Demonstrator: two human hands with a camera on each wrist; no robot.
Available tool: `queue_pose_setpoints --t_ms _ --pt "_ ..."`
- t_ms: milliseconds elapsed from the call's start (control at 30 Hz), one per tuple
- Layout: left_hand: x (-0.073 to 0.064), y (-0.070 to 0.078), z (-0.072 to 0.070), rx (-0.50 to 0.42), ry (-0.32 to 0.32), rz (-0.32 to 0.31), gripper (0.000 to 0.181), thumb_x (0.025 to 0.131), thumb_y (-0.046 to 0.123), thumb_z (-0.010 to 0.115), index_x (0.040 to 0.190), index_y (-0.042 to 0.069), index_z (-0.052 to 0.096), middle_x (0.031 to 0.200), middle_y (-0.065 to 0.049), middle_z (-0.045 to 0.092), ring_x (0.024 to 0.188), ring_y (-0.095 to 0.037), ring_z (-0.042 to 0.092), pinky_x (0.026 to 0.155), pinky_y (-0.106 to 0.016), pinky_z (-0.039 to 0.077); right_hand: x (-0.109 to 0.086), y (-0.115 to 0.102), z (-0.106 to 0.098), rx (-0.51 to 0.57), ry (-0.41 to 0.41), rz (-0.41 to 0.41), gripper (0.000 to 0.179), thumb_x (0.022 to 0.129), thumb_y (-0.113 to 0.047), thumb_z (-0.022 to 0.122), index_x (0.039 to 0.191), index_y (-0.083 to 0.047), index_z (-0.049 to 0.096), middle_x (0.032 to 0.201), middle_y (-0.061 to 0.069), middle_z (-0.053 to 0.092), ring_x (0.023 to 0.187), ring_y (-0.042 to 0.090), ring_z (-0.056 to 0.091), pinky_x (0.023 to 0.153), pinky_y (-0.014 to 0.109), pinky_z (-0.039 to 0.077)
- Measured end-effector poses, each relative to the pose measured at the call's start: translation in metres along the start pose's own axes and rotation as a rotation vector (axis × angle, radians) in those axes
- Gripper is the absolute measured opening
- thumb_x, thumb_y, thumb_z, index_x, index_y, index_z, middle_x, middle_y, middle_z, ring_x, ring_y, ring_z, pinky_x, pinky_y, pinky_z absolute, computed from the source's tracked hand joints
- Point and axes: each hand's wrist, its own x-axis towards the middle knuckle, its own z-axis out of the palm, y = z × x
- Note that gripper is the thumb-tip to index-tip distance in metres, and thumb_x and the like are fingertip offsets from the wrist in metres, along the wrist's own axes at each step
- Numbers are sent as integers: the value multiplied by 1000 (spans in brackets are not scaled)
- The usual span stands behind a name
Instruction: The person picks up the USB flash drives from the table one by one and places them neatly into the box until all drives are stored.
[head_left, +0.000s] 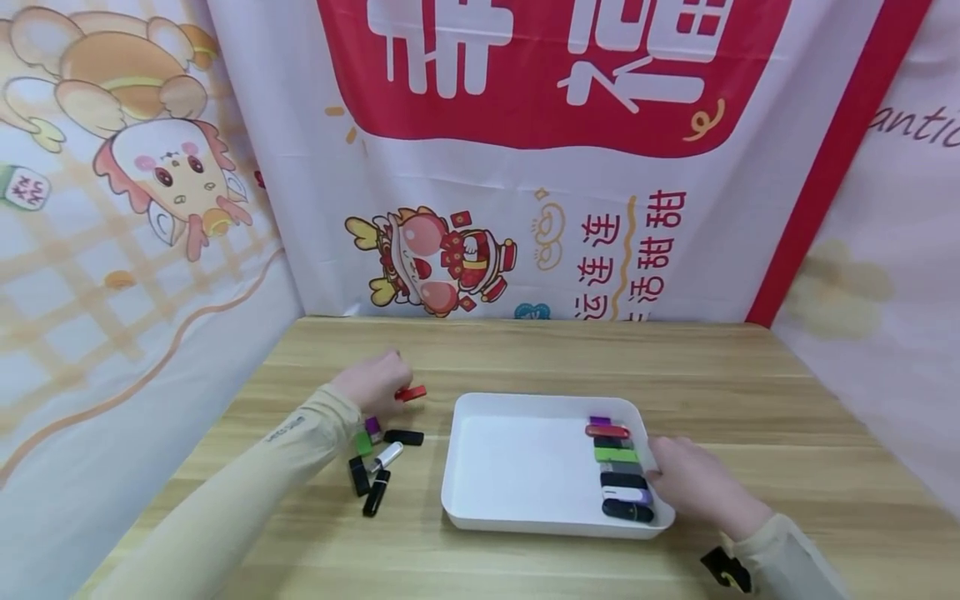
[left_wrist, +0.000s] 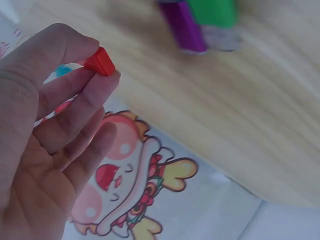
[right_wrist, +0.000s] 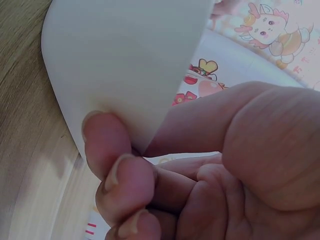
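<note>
My left hand [head_left: 377,382] pinches a red USB flash drive [head_left: 411,392] between thumb and fingers, just above the table; its red end [left_wrist: 102,62] shows in the left wrist view. Below that hand lie a purple drive [head_left: 373,427], a green drive [head_left: 363,442], a silver-white drive [head_left: 387,456] and several black ones [head_left: 376,493]. My right hand [head_left: 697,479] grips the right side of a white tray [head_left: 558,527], its curled fingers against the outer wall [right_wrist: 125,60] and the thumb over the rim. Along the tray's right side, several flash drives [head_left: 615,455] lie in a column.
The wooden table [head_left: 525,354] runs back to a printed cloth [head_left: 285,167] hanging behind it. More printed cloth hangs at the left [head_left: 75,292] and right [head_left: 885,333]. A black and gold patch [head_left: 726,571] shows by my right cuff.
</note>
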Motion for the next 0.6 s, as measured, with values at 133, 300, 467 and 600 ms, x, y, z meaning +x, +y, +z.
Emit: queue_pose_setpoints --t_ms 133,300,467,600 --pt "-3 3 -14 -12 60 44 16 78 20 80 73 16 65 70 6 55 75 -15 51 71 -33 48 0 0 0 -11 -3 1 25 86 -1 66 108 10 61 88 11 63 72 21 55 66 43 52" --pt "-3 11 -30 -34 122 85 10 74 11 78 78 15 70 73 5 59 83 -17 53 77 -34 49 1 -1 -1 -27 5 -4 26 86 -3 67 109 9 62 89 10 64 72 20 55 66 44 52" --pt "-5 25 -47 -79 173 121 10 76 12 78 86 13 75 83 3 64 93 -18 54 80 -33 49 1 -1 0 -25 2 -3 26 86 -2 67 109 9 62 89 10 64 73 20 55 67 44 52" --pt "-4 42 -57 -94 179 161 13 77 14 79 89 13 76 86 3 65 94 -16 53 79 -30 49 1 -2 0 -30 9 -3 26 86 -2 67 108 9 62 88 10 64 72 21 55 66 44 52"
